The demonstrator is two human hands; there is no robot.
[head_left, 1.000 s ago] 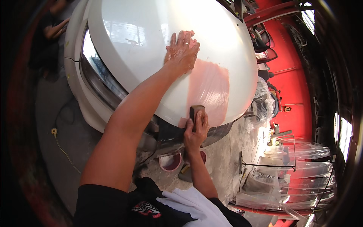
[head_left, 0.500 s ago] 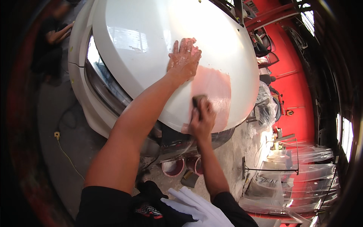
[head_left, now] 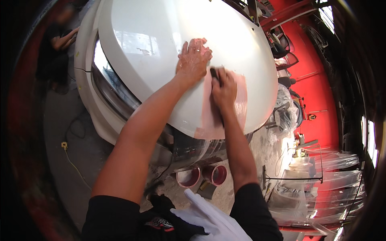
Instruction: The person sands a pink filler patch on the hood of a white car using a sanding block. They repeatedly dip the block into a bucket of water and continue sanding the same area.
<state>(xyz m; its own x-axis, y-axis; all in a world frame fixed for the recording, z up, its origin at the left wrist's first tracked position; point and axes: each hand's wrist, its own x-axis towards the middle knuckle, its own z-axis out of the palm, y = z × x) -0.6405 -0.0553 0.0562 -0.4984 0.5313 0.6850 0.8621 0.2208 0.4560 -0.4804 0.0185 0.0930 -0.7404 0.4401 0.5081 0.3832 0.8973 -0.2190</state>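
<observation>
White hood (head_left: 152, 52) is open surface from 9 to 1 o'clock of the hands, nothing lying on it. Left hand (head_left: 193, 60) flat on the panel, touching the right hand (head_left: 224, 90) at 5 o'clock, so no gap between them; right one wraps a dark sanding block (head_left: 214, 74) on the pink filler patch (head_left: 225, 116). Hood edge drops off at 6 o'clock. Below it: two pink-lined tubs (head_left: 203, 176) on the floor. At 4 o'clock, a rack with clear plastic sheeting (head_left: 321, 176) crowds the right side. Headlight (head_left: 108, 84) at 9 o'clock.
</observation>
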